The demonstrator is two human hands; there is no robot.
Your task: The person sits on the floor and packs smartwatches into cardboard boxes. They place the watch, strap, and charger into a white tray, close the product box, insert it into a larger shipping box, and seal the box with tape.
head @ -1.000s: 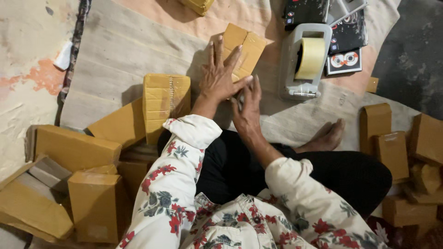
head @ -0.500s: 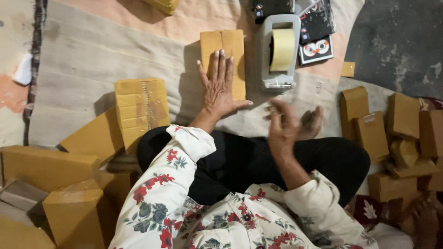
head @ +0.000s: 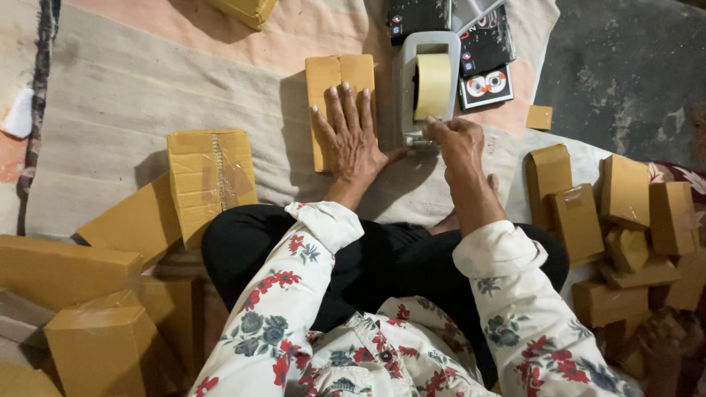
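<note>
Box: a flat cardboard box (head: 340, 88) lay on the beige mat (head: 132, 95), straight in front of the person, its long axis pointing away from the body.
Left hand: the left hand (head: 354, 136) lay flat on the box, fingers spread, pressing it down.
Right hand: the right hand (head: 457, 140) was just beside the box, to its right, fingers pinched at the front edge of the grey tape dispenser (head: 425, 84).
Nearer hand: the left one.

The left hand (head: 354, 136) lies flat on a cardboard box (head: 334, 77) on the mat (head: 132, 95); the right hand (head: 457, 141) pinches at the tape dispenser (head: 426, 84) just beside it.
</note>
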